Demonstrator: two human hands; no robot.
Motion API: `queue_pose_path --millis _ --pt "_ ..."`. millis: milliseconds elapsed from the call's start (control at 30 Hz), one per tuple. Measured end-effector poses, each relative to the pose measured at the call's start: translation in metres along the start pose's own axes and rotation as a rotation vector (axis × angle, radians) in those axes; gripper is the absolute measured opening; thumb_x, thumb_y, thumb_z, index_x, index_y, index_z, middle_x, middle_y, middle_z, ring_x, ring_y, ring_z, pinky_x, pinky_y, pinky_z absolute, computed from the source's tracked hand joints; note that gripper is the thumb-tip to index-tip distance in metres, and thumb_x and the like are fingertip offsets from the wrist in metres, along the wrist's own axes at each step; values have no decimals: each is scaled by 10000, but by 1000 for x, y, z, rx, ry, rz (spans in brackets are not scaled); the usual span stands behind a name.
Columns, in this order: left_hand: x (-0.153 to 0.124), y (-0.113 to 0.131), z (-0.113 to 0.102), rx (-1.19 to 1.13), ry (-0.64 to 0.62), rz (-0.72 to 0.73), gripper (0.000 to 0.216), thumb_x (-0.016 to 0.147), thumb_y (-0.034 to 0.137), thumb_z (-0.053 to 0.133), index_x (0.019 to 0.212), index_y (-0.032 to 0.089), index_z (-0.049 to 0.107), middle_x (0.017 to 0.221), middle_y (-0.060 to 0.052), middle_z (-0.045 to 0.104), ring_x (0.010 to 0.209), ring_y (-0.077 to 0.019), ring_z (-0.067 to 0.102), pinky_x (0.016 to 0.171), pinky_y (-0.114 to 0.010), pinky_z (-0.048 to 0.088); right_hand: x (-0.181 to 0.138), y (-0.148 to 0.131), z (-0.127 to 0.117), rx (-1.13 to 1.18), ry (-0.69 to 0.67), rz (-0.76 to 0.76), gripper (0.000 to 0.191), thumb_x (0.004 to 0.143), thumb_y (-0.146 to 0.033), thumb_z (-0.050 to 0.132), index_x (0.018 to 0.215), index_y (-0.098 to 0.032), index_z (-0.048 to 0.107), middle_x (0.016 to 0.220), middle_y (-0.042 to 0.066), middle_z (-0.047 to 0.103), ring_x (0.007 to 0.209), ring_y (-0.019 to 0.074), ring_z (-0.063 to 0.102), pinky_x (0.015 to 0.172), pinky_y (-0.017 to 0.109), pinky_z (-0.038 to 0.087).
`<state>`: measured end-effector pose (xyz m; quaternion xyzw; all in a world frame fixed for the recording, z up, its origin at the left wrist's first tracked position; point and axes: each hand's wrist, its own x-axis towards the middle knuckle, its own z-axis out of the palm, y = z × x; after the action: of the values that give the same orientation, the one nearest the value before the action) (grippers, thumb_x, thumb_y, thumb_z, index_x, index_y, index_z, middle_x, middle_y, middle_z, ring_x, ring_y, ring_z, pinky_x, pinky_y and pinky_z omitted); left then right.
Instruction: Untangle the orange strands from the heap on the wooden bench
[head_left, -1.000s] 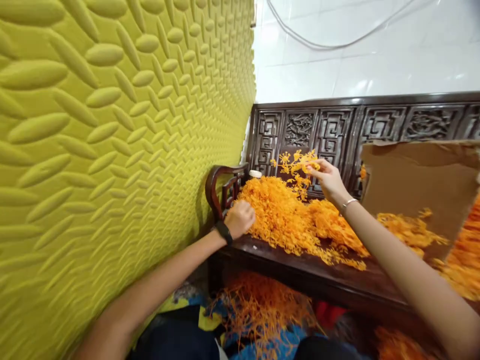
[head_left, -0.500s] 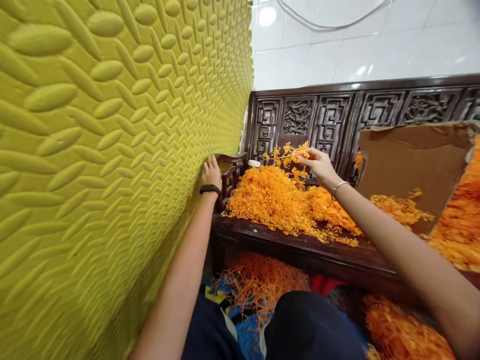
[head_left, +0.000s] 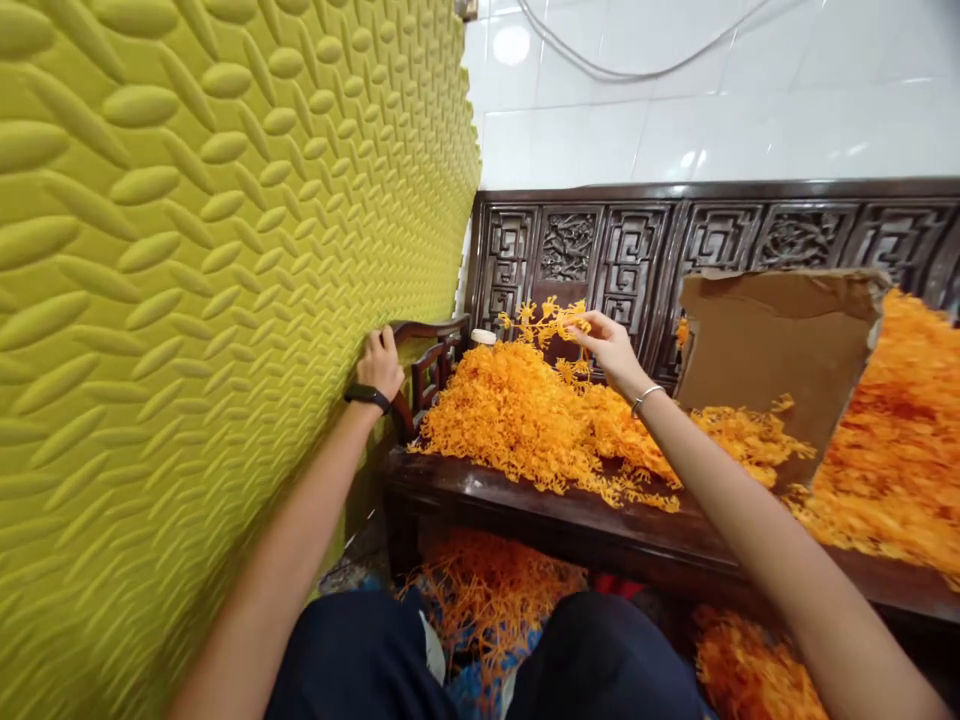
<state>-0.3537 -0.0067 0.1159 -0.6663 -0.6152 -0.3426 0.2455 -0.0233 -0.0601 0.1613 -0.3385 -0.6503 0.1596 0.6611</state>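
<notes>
a branched orange plastic sprig [head_left: 546,322] is pinched between the fingertips of the right hand [head_left: 611,350] above the back left corner of the carved wooden bench [head_left: 570,515]. a large orange heap [head_left: 525,420] is left on the seat, so much seems undone. the left hand [head_left: 379,365] is curled over the armrest [head_left: 427,335], holding nothing else.

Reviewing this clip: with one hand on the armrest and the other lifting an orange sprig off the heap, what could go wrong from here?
1. The orange sprig pinched by the right hand looks thin and branched; it may snag the heap and snap.
2. The heap reaches the bench's front edge, so a tug could spill more pieces onto the floor.
3. The left hand rests on the armrest, so it cannot steady the heap.
</notes>
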Motion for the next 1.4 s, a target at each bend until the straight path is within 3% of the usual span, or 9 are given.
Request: queue_pose_path --millis 133,233,567,933,1167,1400 --pt "1 -2 4 3 21 -1 584 746 121 446 1315 49 335 1192 -216 457 1080 -321 511 792 -371 500 26 10 9 1 -9 9 172 623 -293 719 707 -200 601 781 -8 645 768 150 582 769 297 474" --pt "0 -2 5 16 26 -5 585 754 131 447 1319 43 325 1186 -219 458 1086 -331 501 786 -378 502 28 14 12 5 4 38 152 633 -267 711 701 -203 591 766 -17 643 759 144 581 761 288 474" --pt "-3 2 0 43 -52 16 681 752 143 468 1370 7 215 1280 -248 389 1136 -347 443 823 -397 493 -18 6 22 -25 -35 59 175 638 -268 720 725 -178 598 765 -12 608 714 127 533 723 283 440" --pt "-5 8 -3 113 -67 15 729 737 150 488 1379 -8 184 1313 -258 369 1115 -354 445 783 -392 509 -36 -9 23 58 -44 14 114 699 -215 656 789 -216 587 897 -10 626 914 144 567 849 300 427" --pt "-8 10 -3 68 -52 -20 727 745 149 475 1394 17 175 1324 -242 369 1134 -350 435 843 -412 481 -81 6 13 169 4 45 162 687 -283 691 778 -228 569 978 8 621 1120 178 508 939 327 382" --pt "-10 10 4 -38 29 -49 731 730 109 492 1398 21 206 1353 -245 348 1177 -365 406 920 -446 430 -85 30 6 234 63 129 200 674 -315 698 792 -231 560 1015 20 586 1041 169 531 908 328 408"
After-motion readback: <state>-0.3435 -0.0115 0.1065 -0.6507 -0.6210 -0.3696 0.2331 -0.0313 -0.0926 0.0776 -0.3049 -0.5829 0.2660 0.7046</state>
